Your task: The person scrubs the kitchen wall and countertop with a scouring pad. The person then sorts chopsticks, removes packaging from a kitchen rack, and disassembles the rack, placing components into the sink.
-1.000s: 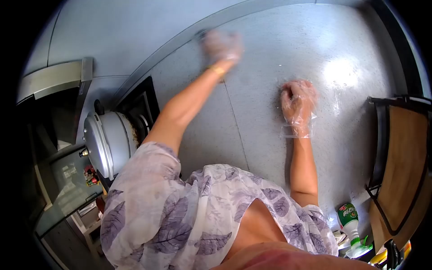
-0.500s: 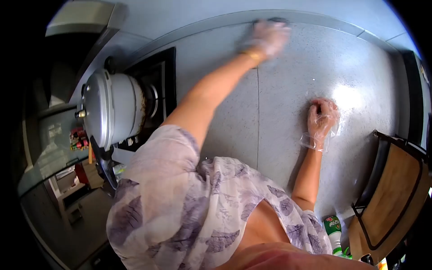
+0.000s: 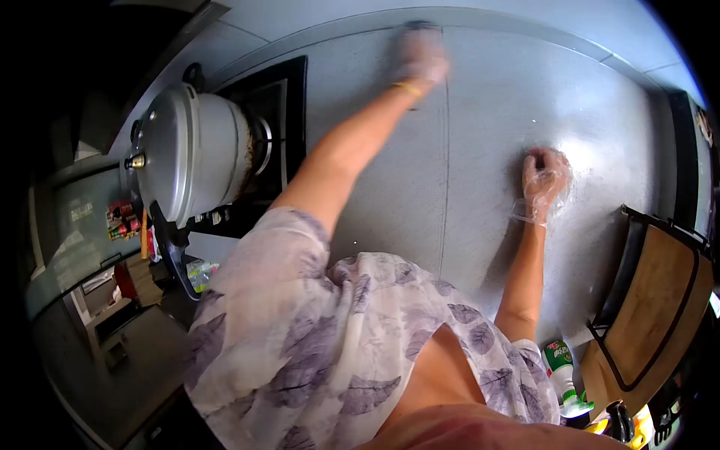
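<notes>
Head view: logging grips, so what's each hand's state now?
Left hand: blurred, at a dark item; grip unclear.
Right hand: curled closed, nothing visibly held.

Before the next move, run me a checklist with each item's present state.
1. Clear plastic gloves on left hand and right hand: ok.
2. Small dark object at left hand, grip secure: cannot tell, motion-blurred.
3. Round silver metal pressure cooker clear of both hands: ok.
4. Metal stove burner off: cannot tell, mostly hidden by cooker.
5. Green-and-white plastic bottle well clear of leaf-print right sleeve: not ok, close beside it.
</notes>
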A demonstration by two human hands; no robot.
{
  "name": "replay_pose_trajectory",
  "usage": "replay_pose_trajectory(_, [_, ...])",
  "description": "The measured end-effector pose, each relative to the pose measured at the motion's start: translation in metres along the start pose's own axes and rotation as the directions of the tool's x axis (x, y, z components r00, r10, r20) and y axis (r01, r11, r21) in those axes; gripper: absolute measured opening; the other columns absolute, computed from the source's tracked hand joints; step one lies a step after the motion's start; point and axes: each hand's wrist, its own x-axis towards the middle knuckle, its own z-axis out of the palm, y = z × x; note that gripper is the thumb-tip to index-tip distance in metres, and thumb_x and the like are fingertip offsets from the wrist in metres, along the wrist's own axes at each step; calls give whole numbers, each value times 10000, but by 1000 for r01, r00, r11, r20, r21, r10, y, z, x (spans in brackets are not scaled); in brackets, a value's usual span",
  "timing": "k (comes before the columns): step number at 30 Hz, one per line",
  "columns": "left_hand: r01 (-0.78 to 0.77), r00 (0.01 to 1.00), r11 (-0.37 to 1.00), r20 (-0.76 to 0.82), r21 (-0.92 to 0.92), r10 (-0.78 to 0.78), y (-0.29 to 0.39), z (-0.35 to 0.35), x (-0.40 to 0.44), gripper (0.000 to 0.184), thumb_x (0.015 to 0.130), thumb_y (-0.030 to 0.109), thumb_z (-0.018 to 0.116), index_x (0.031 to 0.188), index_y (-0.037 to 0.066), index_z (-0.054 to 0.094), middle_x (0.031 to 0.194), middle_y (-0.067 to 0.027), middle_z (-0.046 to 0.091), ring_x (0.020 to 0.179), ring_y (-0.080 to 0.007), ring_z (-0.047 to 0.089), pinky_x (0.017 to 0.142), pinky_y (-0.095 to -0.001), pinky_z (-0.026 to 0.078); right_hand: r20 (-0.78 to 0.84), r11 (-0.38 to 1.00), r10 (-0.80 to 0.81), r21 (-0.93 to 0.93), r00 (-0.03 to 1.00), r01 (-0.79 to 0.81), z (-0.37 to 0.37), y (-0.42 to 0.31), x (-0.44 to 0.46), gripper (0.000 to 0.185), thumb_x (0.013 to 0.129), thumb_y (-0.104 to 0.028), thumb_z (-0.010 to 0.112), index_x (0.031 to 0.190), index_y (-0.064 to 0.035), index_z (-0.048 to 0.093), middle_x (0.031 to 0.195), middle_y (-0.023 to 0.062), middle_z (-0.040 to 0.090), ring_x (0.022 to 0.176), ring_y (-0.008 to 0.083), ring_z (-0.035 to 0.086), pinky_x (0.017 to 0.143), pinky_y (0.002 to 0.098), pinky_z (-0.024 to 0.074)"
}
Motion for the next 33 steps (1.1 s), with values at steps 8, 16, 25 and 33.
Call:
replay_pose_trajectory(8, [-105,987,983,102,-150,121,-7,-48,-4,350,901,220,364,1169,85,544,1195,-129,538,1180,-317,443,1065,-493,217,-10,994,-91,-56,996,91,6,8,0,77,653,-105,615,713,-78,655,760,98,641,725,274,601,698,366,470])
replay_pose_trajectory(16, [-66,994,940,103,334,33,-143,-110,-71,437,925,234,283,1329,112,396,1379,-150,370,1309,-287,286,1107,-446,118,4,981,-29,-191,1000,29,14,26,-5,150,711,-212,618,777,-95,685,778,105,653,763,273,609,728,366,469])
replay_pose_trajectory(25, [-129,967,990,226,51,114,-106,-177,-386,433,898,285,413,1256,51,481,1261,-241,463,1188,-334,444,1076,-455,217,248,990,-11,-135,969,46,-4,25,-6,352,761,-364,554,968,-103,670,920,112,662,906,307,606,826,380,451])
replay_pose_trajectory(33, [-131,989,968,102,216,111,-146,-116,-187,429,906,238,387,1279,28,417,1223,-226,481,1164,-335,457,1056,-492,231,295,978,-171,-62,940,197,-24,14,-42,406,798,-372,588,1101,-103,608,1081,135,622,1030,330,558,913,404,418])
